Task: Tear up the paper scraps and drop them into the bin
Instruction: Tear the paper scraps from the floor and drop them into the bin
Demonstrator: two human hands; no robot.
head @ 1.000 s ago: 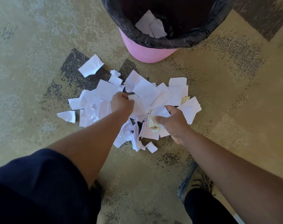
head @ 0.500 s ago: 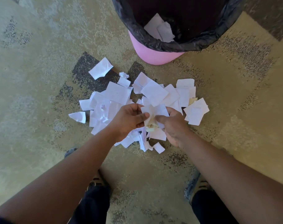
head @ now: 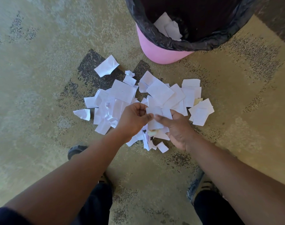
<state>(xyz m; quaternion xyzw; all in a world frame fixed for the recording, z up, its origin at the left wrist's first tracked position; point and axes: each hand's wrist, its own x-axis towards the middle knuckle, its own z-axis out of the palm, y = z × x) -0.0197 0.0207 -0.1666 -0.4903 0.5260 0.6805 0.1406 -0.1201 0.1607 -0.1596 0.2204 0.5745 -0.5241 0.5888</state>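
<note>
A heap of white paper scraps (head: 125, 91) lies on the carpet in front of a pink bin (head: 156, 51) lined with a black bag. A couple of white scraps (head: 167, 26) lie inside the bin. My left hand (head: 132, 119) and my right hand (head: 179, 129) meet over the near side of the heap. Both pinch the same white scrap (head: 156, 114), thumbs almost touching. A yellowish piece (head: 152, 132) shows under the hands.
The floor is tan carpet with dark speckled patches (head: 93, 69). My shoes show near the bottom, the left shoe (head: 75, 151) and the right shoe (head: 197, 185). A single scrap (head: 107, 65) lies apart at the heap's upper left.
My left hand left the heap and came over to my right hand. Both now hold one white scrap, lifted slightly above the pile.
</note>
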